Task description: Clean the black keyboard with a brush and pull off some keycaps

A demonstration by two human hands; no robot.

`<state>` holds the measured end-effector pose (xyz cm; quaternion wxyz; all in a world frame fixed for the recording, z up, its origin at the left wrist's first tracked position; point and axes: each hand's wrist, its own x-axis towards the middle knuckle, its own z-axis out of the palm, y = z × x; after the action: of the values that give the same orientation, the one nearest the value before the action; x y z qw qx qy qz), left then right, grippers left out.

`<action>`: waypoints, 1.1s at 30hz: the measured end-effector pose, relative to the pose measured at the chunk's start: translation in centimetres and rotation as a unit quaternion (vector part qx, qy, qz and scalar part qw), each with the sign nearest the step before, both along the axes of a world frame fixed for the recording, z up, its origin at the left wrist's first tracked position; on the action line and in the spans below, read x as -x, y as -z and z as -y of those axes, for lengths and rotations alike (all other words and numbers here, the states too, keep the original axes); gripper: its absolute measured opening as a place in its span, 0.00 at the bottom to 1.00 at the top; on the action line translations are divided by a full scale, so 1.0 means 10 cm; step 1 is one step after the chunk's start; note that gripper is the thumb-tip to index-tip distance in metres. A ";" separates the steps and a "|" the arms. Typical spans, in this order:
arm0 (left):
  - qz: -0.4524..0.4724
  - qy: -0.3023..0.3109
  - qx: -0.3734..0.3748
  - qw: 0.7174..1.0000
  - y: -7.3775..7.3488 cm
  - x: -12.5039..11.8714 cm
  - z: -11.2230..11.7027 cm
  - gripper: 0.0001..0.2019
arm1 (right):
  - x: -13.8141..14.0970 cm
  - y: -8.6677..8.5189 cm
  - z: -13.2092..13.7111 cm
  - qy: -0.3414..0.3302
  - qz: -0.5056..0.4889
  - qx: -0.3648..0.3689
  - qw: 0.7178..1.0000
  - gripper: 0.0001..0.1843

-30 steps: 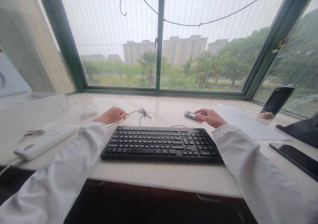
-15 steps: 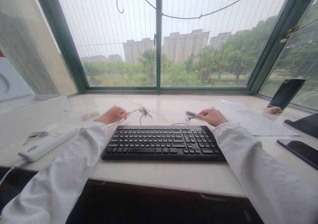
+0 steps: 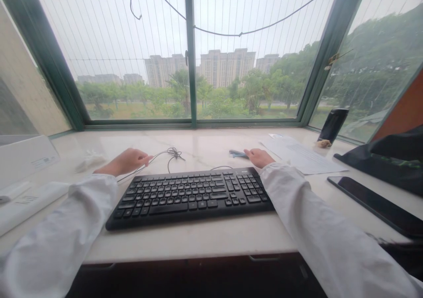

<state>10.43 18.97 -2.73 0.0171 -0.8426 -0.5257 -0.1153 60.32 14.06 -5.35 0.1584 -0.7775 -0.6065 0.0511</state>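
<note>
A black keyboard lies on the pale stone sill in front of me. Behind its left end, my left hand rests with fingers curled, pinching the keyboard's thin black cable, whose bundled coil lies just right of the fingertips. Behind the right end, my right hand lies on the sill with its fingers touching a small dark object. I cannot tell whether that hand grips it. White sleeves cover both forearms.
A sheet of paper lies right of my right hand. A black phone and a dark bag sit at the right, a dark cup by the window. White boxes and a white device stand left.
The view has swung to the right, so everything sits further left in the picture. My right hand has drawn back a little from the small dark object. My left hand stays on the cable.
</note>
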 end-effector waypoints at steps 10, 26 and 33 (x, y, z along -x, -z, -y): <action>0.021 0.004 0.004 1.000 0.02 0.01 -0.02 0.28 | 0.03 -0.01 -0.01 -0.011 -0.023 0.001 1.000 0.19; 0.023 0.011 -0.005 1.000 0.00 0.00 -0.01 0.27 | 0.08 -0.10 0.09 -0.050 -0.076 -0.032 0.995 0.26; 0.033 0.017 -0.010 0.999 0.01 0.01 0.00 0.26 | 0.08 -0.09 0.09 -0.054 -0.073 -0.034 0.995 0.20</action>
<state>10.36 19.02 -2.79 0.0067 -0.8472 -0.5101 -0.1484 59.55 13.12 -4.42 0.2255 -0.7321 -0.6355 0.0960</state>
